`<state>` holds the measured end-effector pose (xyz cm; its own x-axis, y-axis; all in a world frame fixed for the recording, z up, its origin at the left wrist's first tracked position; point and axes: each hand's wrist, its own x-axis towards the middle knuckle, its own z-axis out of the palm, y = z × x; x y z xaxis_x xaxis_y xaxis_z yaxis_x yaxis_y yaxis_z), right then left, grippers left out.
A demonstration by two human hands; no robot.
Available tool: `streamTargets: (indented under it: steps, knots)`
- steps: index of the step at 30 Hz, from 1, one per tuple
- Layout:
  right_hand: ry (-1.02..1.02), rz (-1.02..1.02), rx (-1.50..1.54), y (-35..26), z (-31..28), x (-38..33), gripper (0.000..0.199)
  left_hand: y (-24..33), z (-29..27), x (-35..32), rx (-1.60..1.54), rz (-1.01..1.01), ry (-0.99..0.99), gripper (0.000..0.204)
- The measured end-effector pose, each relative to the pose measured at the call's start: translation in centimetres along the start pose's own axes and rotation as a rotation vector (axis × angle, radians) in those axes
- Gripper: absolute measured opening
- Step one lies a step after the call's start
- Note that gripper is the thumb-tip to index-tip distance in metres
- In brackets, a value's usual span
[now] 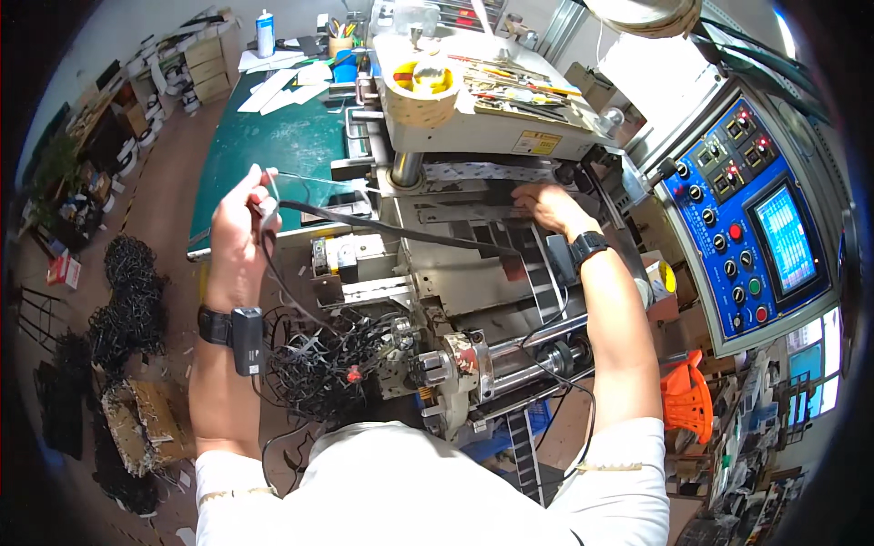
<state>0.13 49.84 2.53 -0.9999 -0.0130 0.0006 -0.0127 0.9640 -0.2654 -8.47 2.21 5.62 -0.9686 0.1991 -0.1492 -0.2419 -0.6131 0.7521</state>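
My left hand (244,207), raised over the green table's near edge, is closed around one end of a long black strip (391,227). The strip stretches right across the machine bed, and a loose tail hangs below the hand. A thin shiny sliver (314,179) also runs from its fingers toward the press; its kind is unclear. My right hand (549,207) reaches into the gap under the press head (510,132), fingers bent down at the bed (455,268) near dark sheet material. Whether it pinches anything is hidden. Both wrists wear black bands with small cabled boxes.
A tangle of black scrap strips (319,369) lies beside the rollers (519,364) near my body. At right stands a blue control panel (751,218). Tape rolls (421,91) and tools sit on the press top. An orange plastic object (689,400) is at lower right.
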Motion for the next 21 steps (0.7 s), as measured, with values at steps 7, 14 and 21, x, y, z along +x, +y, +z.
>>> streamTargets:
  steps: [7,14,21]
  knots:
    - [-0.051,-0.086,-0.025,0.6,-0.3,0.6,0.027,2.0,-1.7,-0.1,-0.035,0.017,0.002,0.021]
    - [-0.021,-0.092,-0.050,1.4,0.5,0.4,0.027,3.3,-0.6,-2.1,-0.048,0.075,-0.033,0.020]
    - [-0.026,-0.134,-0.124,1.5,0.4,0.9,0.028,5.0,-2.9,-1.8,-0.002,0.153,0.001,0.022]
